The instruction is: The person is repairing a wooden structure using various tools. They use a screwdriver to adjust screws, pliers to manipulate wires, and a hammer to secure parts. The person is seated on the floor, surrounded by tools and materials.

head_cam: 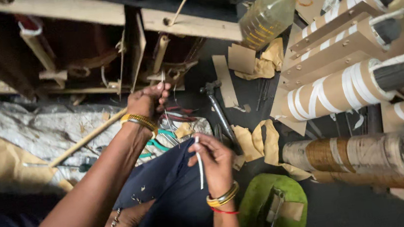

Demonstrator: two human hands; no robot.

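Nearest of all, the right hand [215, 163] sits low over the dark blue trousers [171, 202], fingers pinched around a thin white sleeve [199, 163] that hangs straight down from the fingertips. Gold bangles and a red thread ring that wrist. Just right of the right hand lies a green plastic lid [277, 210] with a scrap of brown paper and a metal tool lying in it.

Up and to the left of the white sleeve, the left hand [148, 101] is closed in a loose grip on fine wire strands [169, 124], which run down from its fingers toward the white sleeve; whether the strands actually enter the sleeve is too fine to tell. A gold bangle sits on this wrist too. Below the left hand a pale wooden stick [89, 136] slants across a crumpled grey sheet [43, 127].

To the right of the white sleeve, a hammer [219, 111] lies on the dark floor among torn pieces of yellow-brown paper [257, 140]. Farther right, a stack of cardboard-wrapped coils [352, 62] bound with white tape fills the side of the view.

Beyond the left hand, a wooden frame [102, 19] with pale planks holds a dark winding with leads sticking out. Up and right of the hammer, a plastic bottle of yellowish oil [269, 16] with an orange cap lies tilted.
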